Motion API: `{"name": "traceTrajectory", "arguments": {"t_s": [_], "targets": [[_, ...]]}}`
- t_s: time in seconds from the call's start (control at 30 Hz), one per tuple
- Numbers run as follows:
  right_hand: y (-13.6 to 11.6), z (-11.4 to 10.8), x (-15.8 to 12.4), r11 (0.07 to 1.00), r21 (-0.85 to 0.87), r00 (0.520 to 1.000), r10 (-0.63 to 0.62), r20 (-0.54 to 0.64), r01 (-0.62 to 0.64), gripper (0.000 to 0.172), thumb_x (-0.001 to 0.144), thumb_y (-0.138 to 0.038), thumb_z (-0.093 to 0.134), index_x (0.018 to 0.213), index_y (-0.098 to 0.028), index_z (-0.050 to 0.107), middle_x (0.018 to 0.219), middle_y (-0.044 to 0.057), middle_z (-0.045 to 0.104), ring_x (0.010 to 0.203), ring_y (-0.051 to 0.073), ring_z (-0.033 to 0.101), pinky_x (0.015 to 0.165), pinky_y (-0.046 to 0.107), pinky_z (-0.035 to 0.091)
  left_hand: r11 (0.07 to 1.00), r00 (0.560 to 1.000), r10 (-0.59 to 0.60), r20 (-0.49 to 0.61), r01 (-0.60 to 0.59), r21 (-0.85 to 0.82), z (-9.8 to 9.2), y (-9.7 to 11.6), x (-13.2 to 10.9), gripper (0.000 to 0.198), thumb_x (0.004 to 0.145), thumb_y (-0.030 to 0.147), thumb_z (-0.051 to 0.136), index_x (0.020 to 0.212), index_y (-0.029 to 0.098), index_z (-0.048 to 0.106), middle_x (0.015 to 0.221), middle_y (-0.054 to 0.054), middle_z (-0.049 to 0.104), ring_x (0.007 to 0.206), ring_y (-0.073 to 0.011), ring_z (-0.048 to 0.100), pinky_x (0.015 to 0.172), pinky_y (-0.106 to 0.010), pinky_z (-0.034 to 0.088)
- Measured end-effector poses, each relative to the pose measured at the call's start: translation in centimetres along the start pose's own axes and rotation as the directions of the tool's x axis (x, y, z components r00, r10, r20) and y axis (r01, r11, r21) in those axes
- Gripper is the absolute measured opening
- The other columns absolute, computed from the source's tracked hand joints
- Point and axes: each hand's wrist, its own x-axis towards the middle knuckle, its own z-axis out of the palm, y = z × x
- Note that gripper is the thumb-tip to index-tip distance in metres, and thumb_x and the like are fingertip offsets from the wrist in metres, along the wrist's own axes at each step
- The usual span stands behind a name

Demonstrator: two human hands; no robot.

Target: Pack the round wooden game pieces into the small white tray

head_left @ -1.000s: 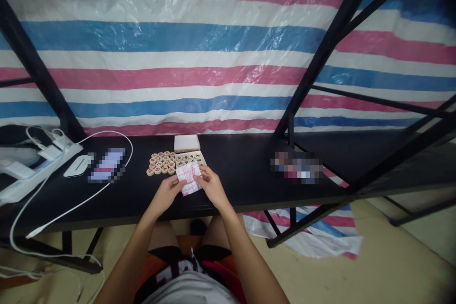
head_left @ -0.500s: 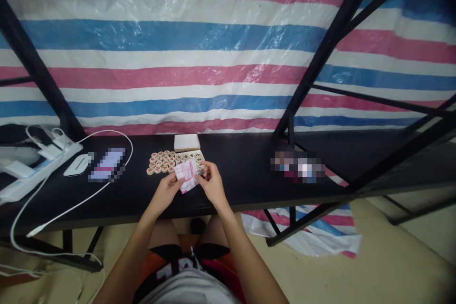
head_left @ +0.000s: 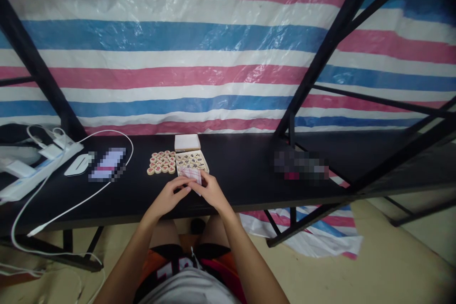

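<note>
Between my two hands is a folded Chinese chess board sheet [head_left: 191, 174], white with red grid lines. My left hand [head_left: 171, 194] has its fingers closed on the sheet's left and near side, the thumb reaching toward the other hand. The fingers of my right hand [head_left: 210, 191] pinch its right side. Just beyond, an open box [head_left: 206, 164] holds round Chinese chess pieces with dark characters in rows; the sheet covers its near part. Left of the box, red-marked Chinese chess pieces [head_left: 162, 162] lie in rows on the black table.
Behind the box stands its white lid [head_left: 187, 142]. A phone [head_left: 107, 164], a white cable [head_left: 132, 145] and a power strip [head_left: 46, 166] occupy the left side. A blurred object [head_left: 301, 165] lies to the right, near black metal frame bars [head_left: 313, 61].
The sheet has been folded smaller and turned, and now sits lower against the box's near edge. My hands have come closer together. More of the dark-marked pieces show.
</note>
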Motion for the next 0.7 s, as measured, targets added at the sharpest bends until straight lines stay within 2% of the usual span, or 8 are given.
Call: {"name": "traceTrajectory", "arguments": {"t_s": [0.1, 0.2, 0.27, 0.37, 0.53, 0.7], "targets": [[0.6, -0.1, 0.2, 0.999, 0.046, 0.998, 0.022, -0.065, -0.019, 0.030, 0.080, -0.039, 0.059, 0.102, -0.020, 0.065, 0.092, 0.004, 0.068, 0.084, 0.021, 0.062, 0.075, 0.031, 0.048, 0.999, 0.994, -0.040, -0.102, 0.037, -0.031, 0.1, -0.6, 0.1, 0.025, 0.082, 0.033, 0.056, 0.099, 0.018, 0.067, 0.103, -0.008, 0.062, 0.096, -0.0197, 0.057, 0.087, -0.033, 0.046], [1.3, -0.1, 0.4, 0.996, 0.074, 0.994, 0.050, -0.096, -0.043, 0.033, 0.080, -0.040, 0.059, 0.104, -0.019, 0.066, 0.092, 0.005, 0.069, 0.083, 0.022, 0.062, 0.075, 0.034, 0.049, 0.992, 0.954, -0.111, -0.278, 0.090, -0.087, 0.1, -1.6, 0.4, 0.031, 0.077, 0.034, 0.060, 0.104, 0.018, 0.063, 0.106, -0.008, 0.059, 0.090, -0.0173, 0.057, 0.078, -0.029, 0.048], [1.4, -0.2, 0.4, 0.993, 0.101, 0.993, 0.069, -0.092, -0.060, 0.033, 0.079, -0.040, 0.061, 0.103, -0.019, 0.067, 0.090, 0.005, 0.069, 0.080, 0.021, 0.062, 0.073, 0.033, 0.049, 0.985, 0.926, -0.154, -0.344, 0.116, -0.129, 0.1, -2.1, 0.6, 0.042, 0.075, 0.035, 0.062, 0.113, 0.018, 0.057, 0.107, -0.008, 0.058, 0.087, -0.0156, 0.057, 0.074, -0.028, 0.049], [1.5, -0.2, 0.4, 0.989, 0.122, 0.993, 0.094, -0.077, -0.084, 0.032, 0.077, -0.041, 0.063, 0.099, -0.018, 0.068, 0.085, 0.004, 0.068, 0.074, 0.019, 0.061, 0.069, 0.031, 0.049, 0.974, 0.917, -0.197, -0.348, 0.142, -0.177, 0.1, -2.3, 0.7, 0.049, 0.073, 0.037, 0.065, 0.116, 0.016, 0.054, 0.099, -0.006, 0.059, 0.083, -0.0150, 0.057, 0.074, -0.028, 0.049], [1.4, -0.1, 0.4, 0.992, 0.093, 0.990, 0.091, -0.112, -0.080, 0.030, 0.077, -0.042, 0.061, 0.093, -0.017, 0.066, 0.078, 0.002, 0.065, 0.069, 0.016, 0.057, 0.064, 0.027, 0.047, 0.972, 0.951, -0.199, -0.236, 0.160, -0.173, 0.2, -1.1, 0.6, 0.030, 0.075, 0.043, 0.062, 0.081, 0.013, 0.062, 0.076, -0.003, 0.062, 0.071, -0.0152, 0.056, 0.068, -0.028, 0.047], [1.3, -0.1, 0.5, 0.988, 0.137, 0.987, 0.093, -0.132, -0.074, 0.025, 0.078, -0.037, 0.059, 0.095, -0.018, 0.060, 0.068, -0.001, 0.058, 0.061, 0.012, 0.051, 0.060, 0.024, 0.042, 0.973, 0.931, -0.209, -0.299, 0.166, -0.162, 0.1, -0.1, 0.5, 0.031, 0.073, 0.046, 0.063, 0.072, 0.015, 0.058, 0.065, 0.001, 0.057, 0.061, -0.0124, 0.051, 0.057, -0.023, 0.042]]}}
